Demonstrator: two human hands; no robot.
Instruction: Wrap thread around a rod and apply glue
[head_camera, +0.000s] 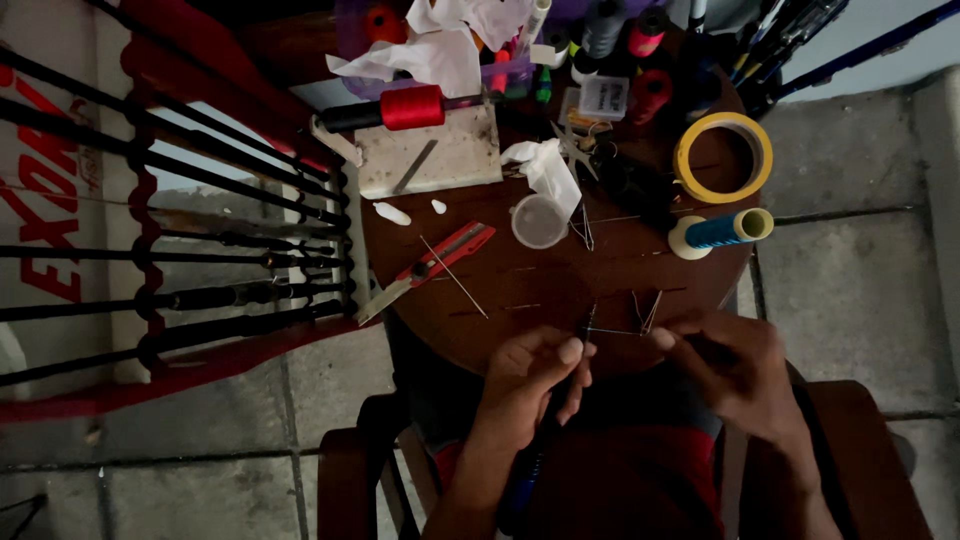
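We pinched the dark rod (585, 330) in our left hand (530, 385) and the thin wire (622, 331) in our right hand (735, 365) at the table's (560, 280) six o'clock edge, where steady, close fingertips seemed best.

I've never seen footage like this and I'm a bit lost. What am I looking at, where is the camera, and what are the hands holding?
There is no machine here: one camera sits on a person's head and looks down at their own two hands above a round brown table. The left hand grips a thin dark rod. The right hand pinches a fine thread or wire that runs to the rod's tip; which it is I cannot tell. On the table lie a red knife, a small clear cup, a yellow tape roll, a blue spool, a red spool and crumpled tissue. Dark rods rest in a rack at the left.
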